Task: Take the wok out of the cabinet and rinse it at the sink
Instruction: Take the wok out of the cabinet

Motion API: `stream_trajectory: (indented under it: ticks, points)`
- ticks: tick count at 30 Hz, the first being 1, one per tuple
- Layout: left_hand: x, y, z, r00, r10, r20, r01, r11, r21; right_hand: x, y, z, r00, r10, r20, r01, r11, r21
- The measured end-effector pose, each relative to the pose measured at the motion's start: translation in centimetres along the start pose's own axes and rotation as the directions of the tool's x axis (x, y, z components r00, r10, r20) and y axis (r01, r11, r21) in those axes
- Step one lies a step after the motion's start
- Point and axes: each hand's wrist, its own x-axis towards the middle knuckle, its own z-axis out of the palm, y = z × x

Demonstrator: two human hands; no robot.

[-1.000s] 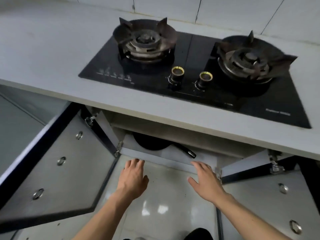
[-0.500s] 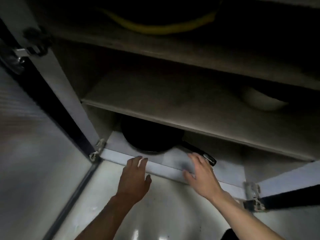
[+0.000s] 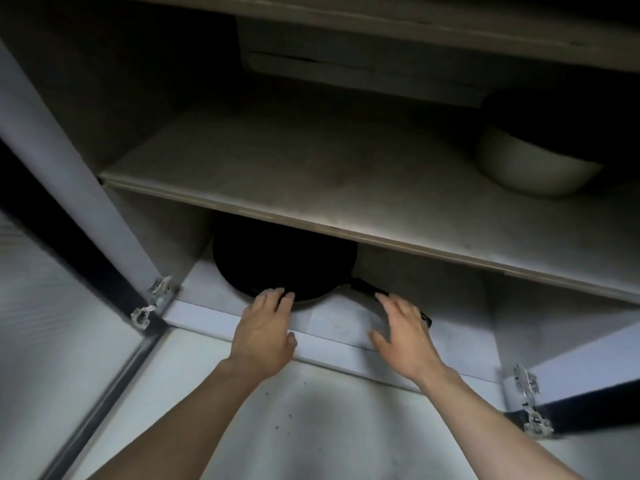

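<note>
Under the shelf (image 3: 346, 188), both flat hands reach the wok (image 3: 284, 261).

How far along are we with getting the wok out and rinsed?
Early stage. Done: the cabinet door stands open, exposing the wok on the bottom shelf. In hand: the left hand reaches its rim, fingertips at or on the edge, while the right hand hovers open over the handle; neither grips yet. Left: grasp it, lift it out, carry it to the sink, which is out of view, and rinse.
</note>
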Motion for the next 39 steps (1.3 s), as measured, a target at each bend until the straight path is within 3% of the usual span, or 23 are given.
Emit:
stream_trajectory:
  ticks: [4,8,22,34,39]
  points:
    - [0.2,-1.7,1.9,0.991,-0.018,0.132,0.006,0.996,0.091,2.1,2.0,0.2,0.999,0.051,0.012,-0.049,0.99,-0.135]
    - [0.2,-2.6,2.5,0.978,-0.046,0.204,0.023,0.993,0.116,2.3,3.7,1.2,0.979,0.13,0.157,-0.105,0.982,-0.158]
    - [1.8,-3.6,2.9,0.984,-0.064,0.165,0.03,0.979,0.203,3.3,4.0,1.9,0.997,0.048,-0.057,-0.05,0.998,-0.031]
    - [-1.1,-3.8,1.9,0.989,0.09,0.113,-0.118,0.956,0.268,0.3,4.5,0.7,0.984,0.028,0.177,-0.017,0.998,-0.06]
    - [-2.8,-4.1,2.0,0.985,0.126,0.117,-0.15,0.964,0.221,-0.8,3.5,2.1,0.982,-0.04,0.183,0.057,0.994,-0.089]
